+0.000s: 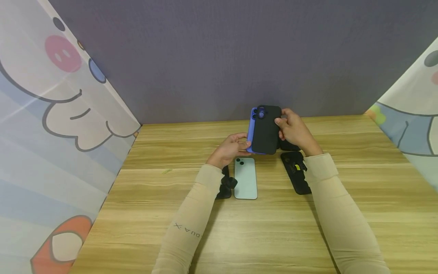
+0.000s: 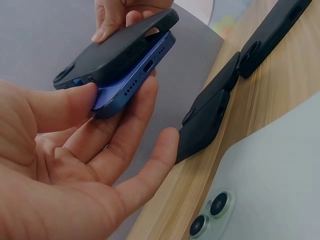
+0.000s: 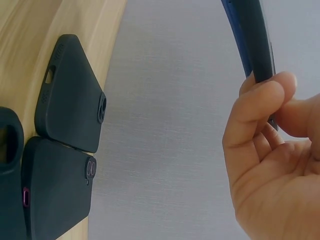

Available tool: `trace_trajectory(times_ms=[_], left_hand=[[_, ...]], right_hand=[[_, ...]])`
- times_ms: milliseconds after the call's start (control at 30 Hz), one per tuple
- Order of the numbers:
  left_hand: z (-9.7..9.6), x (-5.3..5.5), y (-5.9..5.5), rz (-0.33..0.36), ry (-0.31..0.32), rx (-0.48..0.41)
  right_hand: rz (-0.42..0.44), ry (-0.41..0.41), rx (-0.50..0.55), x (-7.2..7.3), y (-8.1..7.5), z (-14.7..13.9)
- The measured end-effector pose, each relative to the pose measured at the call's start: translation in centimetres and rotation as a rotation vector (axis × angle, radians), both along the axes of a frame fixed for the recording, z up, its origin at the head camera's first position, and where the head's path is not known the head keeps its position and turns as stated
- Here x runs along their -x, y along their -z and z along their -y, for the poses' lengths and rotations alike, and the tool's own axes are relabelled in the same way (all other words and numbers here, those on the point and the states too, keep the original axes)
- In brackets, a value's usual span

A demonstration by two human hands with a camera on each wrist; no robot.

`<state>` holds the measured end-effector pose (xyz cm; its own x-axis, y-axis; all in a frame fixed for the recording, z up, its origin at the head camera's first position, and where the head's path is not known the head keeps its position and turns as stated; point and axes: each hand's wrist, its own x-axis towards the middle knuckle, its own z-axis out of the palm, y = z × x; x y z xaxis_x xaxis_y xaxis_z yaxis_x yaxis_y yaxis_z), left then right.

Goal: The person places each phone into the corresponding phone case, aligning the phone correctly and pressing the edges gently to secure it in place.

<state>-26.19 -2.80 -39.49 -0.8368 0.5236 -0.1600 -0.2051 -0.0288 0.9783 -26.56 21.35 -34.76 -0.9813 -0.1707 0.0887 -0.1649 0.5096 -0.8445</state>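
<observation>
Above the far part of the table, my left hand (image 1: 228,149) pinches the lower left edge of a blue phone (image 1: 251,133). A black phone case (image 1: 267,131) lies over the phone's back, shifted to the right, so a blue strip shows on the left. My right hand (image 1: 295,130) grips the case by its right edge, thumb on its back. In the left wrist view the phone's port end (image 2: 131,85) sticks out from under the tilted case (image 2: 112,52). The right wrist view shows phone and case edge-on above the curled right fingers (image 3: 255,110).
A pale mint phone (image 1: 245,180) lies camera side up beside a black phone or case (image 1: 224,193), partly hidden by the left wrist. To the right are a black case (image 1: 295,175) and more black pieces (image 3: 70,95) near a grey wall panel (image 1: 212,57). Printed curtains (image 1: 20,160) flank the table.
</observation>
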Motion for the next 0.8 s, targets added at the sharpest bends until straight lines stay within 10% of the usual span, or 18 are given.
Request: trace_trajectory(times_ms=[800], left_hand=[[-0.47, -0.04, 0.24, -0.012, 0.039, -0.010]], right_hand=[[0.009, -0.042, -0.007, -0.02, 0.37, 0.25]])
